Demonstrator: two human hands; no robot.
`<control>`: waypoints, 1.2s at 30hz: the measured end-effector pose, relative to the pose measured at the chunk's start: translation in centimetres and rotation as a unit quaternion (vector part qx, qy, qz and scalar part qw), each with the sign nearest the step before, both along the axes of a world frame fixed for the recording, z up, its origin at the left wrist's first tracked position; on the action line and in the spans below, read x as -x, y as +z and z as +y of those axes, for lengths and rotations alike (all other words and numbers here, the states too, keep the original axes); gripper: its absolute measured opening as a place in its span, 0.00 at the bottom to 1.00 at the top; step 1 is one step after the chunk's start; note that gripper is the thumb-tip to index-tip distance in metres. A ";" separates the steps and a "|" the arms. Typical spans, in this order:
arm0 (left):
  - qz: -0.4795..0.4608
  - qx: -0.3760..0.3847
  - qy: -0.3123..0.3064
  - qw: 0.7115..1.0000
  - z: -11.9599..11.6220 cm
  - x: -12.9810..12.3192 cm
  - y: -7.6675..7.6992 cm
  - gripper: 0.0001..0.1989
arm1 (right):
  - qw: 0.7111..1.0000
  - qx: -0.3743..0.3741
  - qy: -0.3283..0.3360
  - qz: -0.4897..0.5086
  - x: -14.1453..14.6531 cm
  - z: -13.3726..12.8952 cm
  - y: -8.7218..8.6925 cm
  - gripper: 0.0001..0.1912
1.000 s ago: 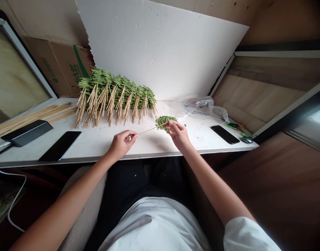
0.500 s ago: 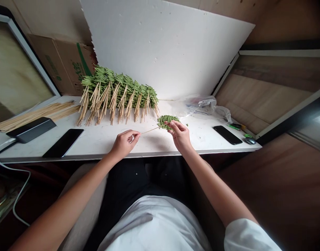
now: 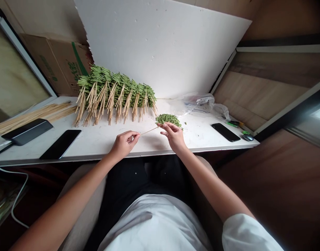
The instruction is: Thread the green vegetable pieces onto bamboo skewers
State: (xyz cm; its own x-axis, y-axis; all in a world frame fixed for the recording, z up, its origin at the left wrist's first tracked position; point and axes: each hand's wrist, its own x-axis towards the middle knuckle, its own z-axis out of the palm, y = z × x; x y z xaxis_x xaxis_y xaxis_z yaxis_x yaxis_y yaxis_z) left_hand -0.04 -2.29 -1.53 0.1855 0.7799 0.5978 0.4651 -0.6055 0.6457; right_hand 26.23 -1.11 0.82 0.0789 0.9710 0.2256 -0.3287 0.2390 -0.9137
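White short-sleeved fabric shirt, plain front, soft creases around the middle; loose right sleeve ends near the elbow. Black cloth trousers below, one small pale round dot on the left leg, a fainter small round dot on the right. Forearms bare, left hand and right hand bare too.

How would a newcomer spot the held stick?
On the white tabletop, look near the front edge for the left hand and the right hand. The thin tan stick spans the gap between them, front-left of the small green pile. Unlike the loose sticks and stacked skewers, it alone is held.
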 end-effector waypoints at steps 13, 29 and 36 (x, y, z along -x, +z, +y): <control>-0.045 0.059 -0.038 0.997 0.3 -0.3 -1.2 0.17 | 0.998 -0.005 0.034 -0.057 1.7 -1.4 -0.6 0.19; -0.032 0.064 -0.053 0.996 -0.1 -0.7 -0.7 0.20 | 0.990 -0.031 0.058 -0.125 1.7 -0.5 -0.9 0.21; -0.050 0.065 -0.015 0.996 0.5 -0.3 -1.1 0.21 | 0.928 -0.077 -0.134 -0.339 -6.3 3.6 0.2 0.15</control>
